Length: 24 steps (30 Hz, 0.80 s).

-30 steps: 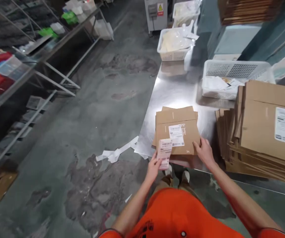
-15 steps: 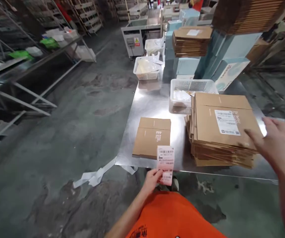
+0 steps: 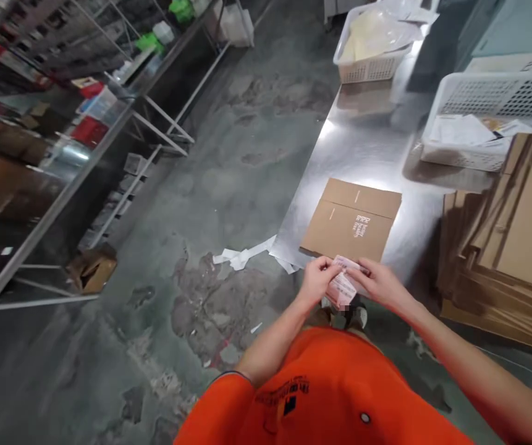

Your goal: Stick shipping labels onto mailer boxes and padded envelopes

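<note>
Left fingers [image 3: 327, 272] and right fingers [image 3: 363, 278] pinched nearly closed on thin, printed paper labels [image 3: 342, 290]. Beyond, flat cardboard [image 3: 343, 216] (creased, white-lettered) lay on shiny metal surface [image 3: 363, 145].

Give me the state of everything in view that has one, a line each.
Left hand: pinching the labels
Right hand: pinching the labels
Labels: held up by both hands
Carton: flat, printed, no label showing
Stack: flattened cartons, uneven edges
Near basket: partly filled, papers inside
Far basket: filled past its rim
Floor box: open
</note>
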Motion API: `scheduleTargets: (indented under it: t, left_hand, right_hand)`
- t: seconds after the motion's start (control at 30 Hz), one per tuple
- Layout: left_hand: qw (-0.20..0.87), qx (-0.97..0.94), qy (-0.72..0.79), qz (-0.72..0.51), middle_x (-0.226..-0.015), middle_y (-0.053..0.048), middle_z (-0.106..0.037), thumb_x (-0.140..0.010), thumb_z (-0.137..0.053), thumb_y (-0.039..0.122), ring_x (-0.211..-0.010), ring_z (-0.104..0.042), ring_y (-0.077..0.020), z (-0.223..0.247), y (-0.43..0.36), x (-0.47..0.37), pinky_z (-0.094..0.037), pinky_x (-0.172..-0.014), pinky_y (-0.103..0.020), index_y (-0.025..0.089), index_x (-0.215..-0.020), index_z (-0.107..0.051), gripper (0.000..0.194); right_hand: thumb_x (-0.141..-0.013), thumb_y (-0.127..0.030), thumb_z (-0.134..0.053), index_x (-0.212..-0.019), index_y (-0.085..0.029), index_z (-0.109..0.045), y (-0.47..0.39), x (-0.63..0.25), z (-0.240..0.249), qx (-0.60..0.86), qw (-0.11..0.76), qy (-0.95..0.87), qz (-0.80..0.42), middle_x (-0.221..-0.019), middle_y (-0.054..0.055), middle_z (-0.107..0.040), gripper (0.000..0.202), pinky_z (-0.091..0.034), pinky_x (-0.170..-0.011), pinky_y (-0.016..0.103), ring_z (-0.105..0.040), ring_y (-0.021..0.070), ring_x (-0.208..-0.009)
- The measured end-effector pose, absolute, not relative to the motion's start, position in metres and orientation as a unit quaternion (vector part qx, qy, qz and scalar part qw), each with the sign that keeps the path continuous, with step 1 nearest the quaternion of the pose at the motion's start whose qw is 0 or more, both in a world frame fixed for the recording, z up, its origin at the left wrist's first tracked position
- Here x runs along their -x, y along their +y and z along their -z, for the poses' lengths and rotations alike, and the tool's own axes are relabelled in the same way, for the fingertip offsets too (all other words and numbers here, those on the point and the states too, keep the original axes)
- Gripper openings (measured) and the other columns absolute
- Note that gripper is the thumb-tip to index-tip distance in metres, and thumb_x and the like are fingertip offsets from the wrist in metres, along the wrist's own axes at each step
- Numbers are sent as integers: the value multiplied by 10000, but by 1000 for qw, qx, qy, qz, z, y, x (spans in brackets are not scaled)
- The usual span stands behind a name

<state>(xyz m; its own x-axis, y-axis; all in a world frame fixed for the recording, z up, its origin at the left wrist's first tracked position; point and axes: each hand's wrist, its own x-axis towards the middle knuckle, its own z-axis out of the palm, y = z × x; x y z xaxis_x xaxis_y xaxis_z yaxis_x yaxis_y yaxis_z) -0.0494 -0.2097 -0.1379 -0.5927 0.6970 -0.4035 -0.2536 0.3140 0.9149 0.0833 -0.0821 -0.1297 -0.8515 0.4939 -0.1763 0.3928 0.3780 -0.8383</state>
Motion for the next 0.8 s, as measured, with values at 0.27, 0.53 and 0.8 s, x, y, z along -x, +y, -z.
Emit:
scheduleTargets:
  t: [0.27,0.53,0.8]
  left_hand:
    - [525,-44,701,-481,-768,-42,-716,-595,-816,292,-687,-613,-162,215,-238,69,-472,-649,-264,122,-840,-719,314]
    - [482,-30,720,-498,-828,-116,-760,-655,-786,477,-773,-674,-243,254,-315,92,-521,-766,-361,79,-830,-776,435]
    - [386,-146,716,-563,-1175,-104,-716,-782,-722,326,-1122,-642,-245,244,-223,149,-475,-1002,-331,149,-954,-778,253]
  right_hand:
    - [-956,-485,-439,-857,-201,-647,-14,-11,205,316,83,-896,-299,-889,110,-668,366,-446,-760,365,-583,251,-851]
    - [-954,-389,-478,-1426,-129,-499,22,25,230,360,44,-929,-73,-1209,236,-630,539,-434,-896,514,-573,372,-1065]
    - [-960,-459,-421,-1477,-112,-437,-55,11,260,77,37,-988,-132,-1545,173,-416,623,-170,-1202,547,-278,334,-1471]
